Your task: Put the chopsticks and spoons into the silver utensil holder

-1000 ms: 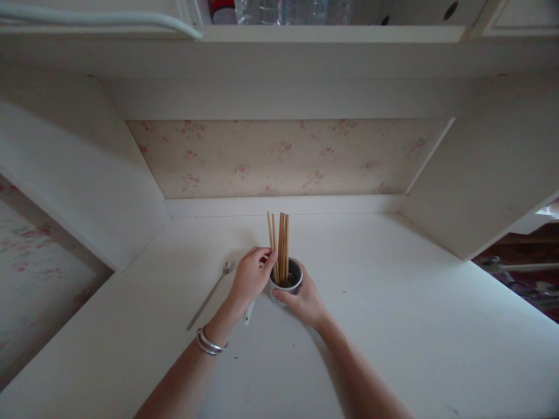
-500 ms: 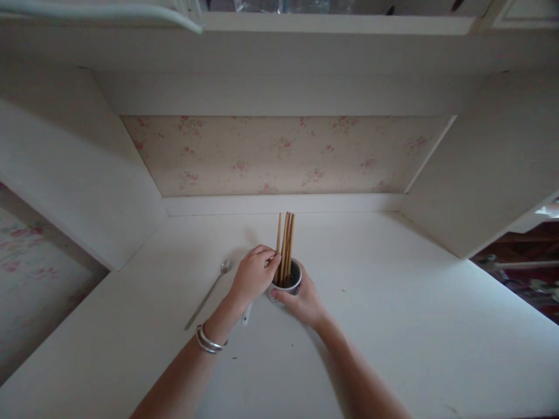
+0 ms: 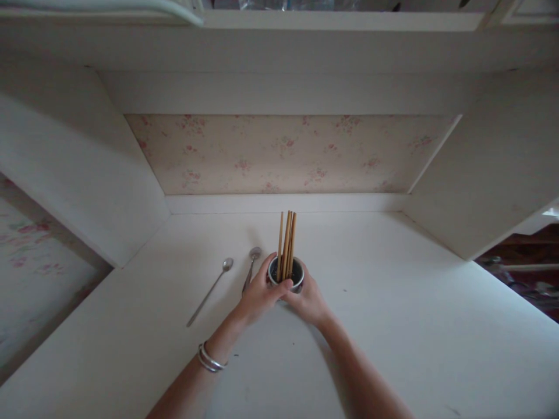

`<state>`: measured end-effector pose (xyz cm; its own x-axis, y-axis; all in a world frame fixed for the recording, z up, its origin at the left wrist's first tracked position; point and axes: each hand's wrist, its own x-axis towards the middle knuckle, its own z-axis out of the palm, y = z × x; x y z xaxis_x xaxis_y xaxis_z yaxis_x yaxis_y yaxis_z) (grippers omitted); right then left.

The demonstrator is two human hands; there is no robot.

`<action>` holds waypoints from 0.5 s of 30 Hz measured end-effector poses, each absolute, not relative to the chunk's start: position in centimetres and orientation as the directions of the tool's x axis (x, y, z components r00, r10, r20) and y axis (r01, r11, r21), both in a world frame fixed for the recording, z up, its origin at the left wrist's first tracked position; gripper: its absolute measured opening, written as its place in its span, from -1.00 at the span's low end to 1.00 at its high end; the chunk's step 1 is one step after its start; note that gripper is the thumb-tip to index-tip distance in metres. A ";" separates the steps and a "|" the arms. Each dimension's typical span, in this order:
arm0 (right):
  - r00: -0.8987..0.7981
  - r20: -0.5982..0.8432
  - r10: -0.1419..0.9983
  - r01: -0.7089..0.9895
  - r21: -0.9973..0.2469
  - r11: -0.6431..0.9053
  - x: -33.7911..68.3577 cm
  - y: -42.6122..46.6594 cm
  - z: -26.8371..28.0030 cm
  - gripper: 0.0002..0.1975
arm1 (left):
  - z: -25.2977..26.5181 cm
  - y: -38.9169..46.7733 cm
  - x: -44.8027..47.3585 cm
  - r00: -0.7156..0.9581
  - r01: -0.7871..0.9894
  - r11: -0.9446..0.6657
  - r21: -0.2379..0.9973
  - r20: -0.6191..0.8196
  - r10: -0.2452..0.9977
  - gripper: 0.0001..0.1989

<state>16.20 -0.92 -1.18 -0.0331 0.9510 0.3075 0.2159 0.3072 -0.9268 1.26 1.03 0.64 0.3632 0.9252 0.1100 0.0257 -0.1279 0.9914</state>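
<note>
Left hand (image 3: 261, 295) and right hand (image 3: 309, 298) clasp the cup (image 3: 299, 271) from opposite sides, seemingly steadying it; chopsticks (image 3: 286, 244) stand inside, kept near upright; cup probably on bench (image 3: 375, 326) (underside hidden).

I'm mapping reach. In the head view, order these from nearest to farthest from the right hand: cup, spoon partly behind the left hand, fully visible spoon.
1. Cup: held by the right hand, to its left.
2. Partly hidden spoon: left of the cup, by the left hand.
3. Fully visible spoon: farther left, on the white surface.
</note>
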 end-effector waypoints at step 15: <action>-0.110 0.346 0.932 0.121 -0.926 0.358 17.4 -2.5 -2.0 0.11 | -0.6 -0.5 3.3 0.211 -0.012 -0.232 0.973 0.230 0.950 -0.31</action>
<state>17.41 -2.55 -2.05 -0.1098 0.9319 0.3457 0.1214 0.3578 -0.9259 3.27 -0.46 -0.55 0.2110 0.9502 0.2296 -0.0116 -0.2324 0.9726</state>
